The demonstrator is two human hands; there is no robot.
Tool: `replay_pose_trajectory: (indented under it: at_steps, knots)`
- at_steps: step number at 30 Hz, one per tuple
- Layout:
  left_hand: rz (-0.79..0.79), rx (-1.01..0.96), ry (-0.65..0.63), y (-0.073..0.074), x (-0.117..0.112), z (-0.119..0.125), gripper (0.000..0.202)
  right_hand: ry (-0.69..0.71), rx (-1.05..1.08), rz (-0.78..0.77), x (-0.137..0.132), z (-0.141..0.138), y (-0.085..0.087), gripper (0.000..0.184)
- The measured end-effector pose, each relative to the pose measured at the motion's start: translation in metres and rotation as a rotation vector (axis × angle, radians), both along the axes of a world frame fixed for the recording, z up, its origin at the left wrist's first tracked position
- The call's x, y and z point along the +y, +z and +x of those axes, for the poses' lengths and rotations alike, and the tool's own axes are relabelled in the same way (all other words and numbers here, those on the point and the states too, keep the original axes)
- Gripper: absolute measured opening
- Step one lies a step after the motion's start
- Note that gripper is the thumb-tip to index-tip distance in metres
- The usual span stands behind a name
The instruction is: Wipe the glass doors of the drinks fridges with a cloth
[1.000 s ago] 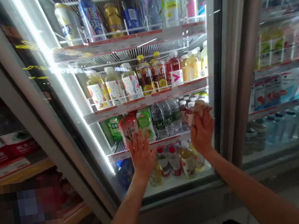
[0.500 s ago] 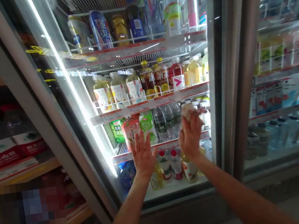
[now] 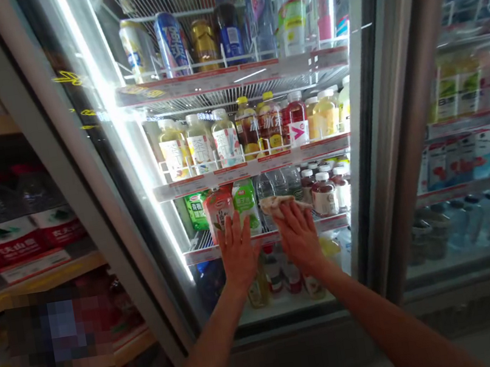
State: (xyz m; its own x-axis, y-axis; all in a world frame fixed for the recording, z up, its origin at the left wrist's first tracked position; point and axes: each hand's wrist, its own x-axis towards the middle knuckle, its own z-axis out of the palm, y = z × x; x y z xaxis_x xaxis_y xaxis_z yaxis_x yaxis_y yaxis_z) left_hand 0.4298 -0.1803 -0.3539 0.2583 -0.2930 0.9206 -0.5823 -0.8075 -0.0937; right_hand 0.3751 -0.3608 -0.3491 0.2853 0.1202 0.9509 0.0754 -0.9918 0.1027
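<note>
My left hand lies flat with fingers spread on the glass door of a lit drinks fridge. It holds nothing. Under my right hand is a crumpled pale cloth, pressed to the same glass, with part of it sticking out past the fingertips. Behind the glass, near my left fingers, stand a red drink pack and a green one. Clear bottles show just above the cloth, and small dark jars are to its right.
Cans and tall bottles fill the fridge's top shelf; tea bottles line the one below. A metal door frame separates this door from another fridge on the right. At left, wooden shelves carry red-labelled water bottles.
My right hand has swept left and slightly down with the cloth, uncovering the jars. My left hand stays flat on the glass. The whole view has shifted a little.
</note>
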Motion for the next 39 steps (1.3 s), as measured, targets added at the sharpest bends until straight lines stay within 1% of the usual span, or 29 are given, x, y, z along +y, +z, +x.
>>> replay_pose_trajectory:
  at_steps: [1, 4, 5, 6, 7, 9, 10, 11, 12, 15, 16, 17, 19, 20, 21, 22, 23, 25, 26, 27, 28, 30, 31, 32, 33, 36, 37, 38, 39]
  knots:
    - [0.010, 0.004, -0.006, 0.000, 0.000, 0.000, 0.073, -0.031, -0.047, 0.061, -0.005, -0.001, 0.002, 0.055]
    - [0.028, 0.008, -0.004, 0.000, 0.001, 0.000, 0.072, -0.144, -0.262, 0.341, -0.020, 0.001, 0.011, 0.055]
    - [0.027, 0.006, 0.003, 0.000, 0.001, 0.000, 0.071, -0.150, -0.275, 0.368, -0.020, 0.002, 0.012, 0.055]
    - [0.024, 0.003, 0.009, 0.000, 0.001, 0.000, 0.069, -0.130, -0.239, 0.334, -0.017, 0.003, 0.011, 0.056]
    - [0.022, 0.001, 0.013, 0.000, 0.001, 0.000, 0.068, -0.090, -0.166, 0.248, -0.011, 0.003, 0.009, 0.057]
    - [0.026, 0.007, 0.013, 0.000, 0.001, 0.000, 0.067, 0.009, 0.010, 0.024, -0.002, 0.002, 0.004, 0.058]
    - [0.032, 0.015, 0.010, 0.000, 0.002, -0.001, 0.067, 0.035, 0.054, -0.043, -0.001, 0.001, 0.002, 0.059]
    - [0.038, 0.025, 0.006, 0.001, 0.002, -0.001, 0.067, 0.034, 0.043, -0.047, -0.003, 0.000, 0.002, 0.058]
    - [0.045, 0.035, 0.004, 0.001, 0.003, -0.002, 0.068, 0.007, -0.015, 0.010, -0.006, 0.000, 0.004, 0.057]
    - [0.058, 0.052, 0.008, 0.001, 0.003, -0.003, 0.068, -0.121, -0.270, 0.299, -0.011, 0.003, 0.010, 0.056]
    - [0.060, 0.055, 0.013, 0.001, 0.003, -0.003, 0.067, -0.132, -0.285, 0.319, -0.008, 0.004, 0.011, 0.056]
    - [0.059, 0.055, 0.019, 0.001, 0.003, -0.003, 0.067, -0.116, -0.246, 0.270, -0.002, 0.005, 0.010, 0.055]
    - [0.057, 0.057, 0.031, 0.002, 0.003, -0.003, 0.064, -0.043, -0.087, 0.047, 0.009, 0.005, 0.006, 0.053]
    - [0.059, 0.060, 0.036, 0.002, 0.003, -0.003, 0.063, -0.014, -0.029, -0.054, 0.010, 0.004, 0.005, 0.051]
    - [0.065, 0.064, 0.039, 0.002, 0.003, -0.004, 0.062, -0.003, -0.014, -0.104, 0.008, 0.003, 0.005, 0.049]
    - [0.076, 0.071, 0.042, 0.002, 0.004, -0.005, 0.062, -0.013, -0.051, -0.090, 0.003, 0.001, 0.007, 0.048]
    - [0.091, 0.080, 0.046, 0.003, 0.004, -0.006, 0.063, -0.043, -0.127, -0.019, -0.004, 0.000, 0.010, 0.047]
    - [0.121, 0.095, 0.057, 0.002, 0.003, -0.009, 0.065, -0.107, -0.296, 0.203, -0.016, 0.001, 0.016, 0.049]
    - [0.134, 0.099, 0.063, 0.002, 0.003, -0.010, 0.066, -0.117, -0.314, 0.265, -0.018, 0.003, 0.017, 0.051]
    - [0.144, 0.101, 0.070, 0.002, 0.003, -0.011, 0.066, -0.106, -0.295, 0.274, -0.017, 0.005, 0.016, 0.052]
    - [0.151, 0.099, 0.075, 0.002, 0.004, -0.011, 0.066, -0.070, -0.234, 0.220, -0.014, 0.007, 0.014, 0.052]
    - [0.161, 0.089, 0.081, 0.003, 0.007, -0.010, 0.067, 0.033, -0.079, 0.022, -0.008, 0.007, 0.007, 0.051]
    - [0.161, 0.086, 0.083, 0.004, 0.010, -0.010, 0.068, 0.067, -0.033, -0.047, -0.009, 0.006, 0.004, 0.050]
    - [0.153, 0.088, 0.087, 0.006, 0.013, -0.009, 0.070, 0.076, -0.030, -0.062, -0.011, 0.006, 0.002, 0.049]
    - [0.136, 0.099, 0.098, 0.008, 0.017, -0.008, 0.073, 0.056, -0.074, -0.018, -0.016, 0.006, 0.002, 0.049]
    - [0.082, 0.143, 0.136, 0.017, 0.028, -0.003, 0.080, -0.050, -0.266, 0.229, -0.025, 0.009, 0.006, 0.054]
    - [0.072, 0.149, 0.143, 0.019, 0.030, -0.002, 0.081, -0.052, -0.277, 0.243, -0.022, 0.010, 0.006, 0.055]
    - [0.069, 0.147, 0.144, 0.021, 0.032, -0.001, 0.081, -0.028, -0.242, 0.193, -0.017, 0.010, 0.005, 0.054]
    - [0.067, 0.139, 0.141, 0.021, 0.033, 0.001, 0.082, 0.012, -0.170, 0.097, -0.011, 0.010, 0.003, 0.053]
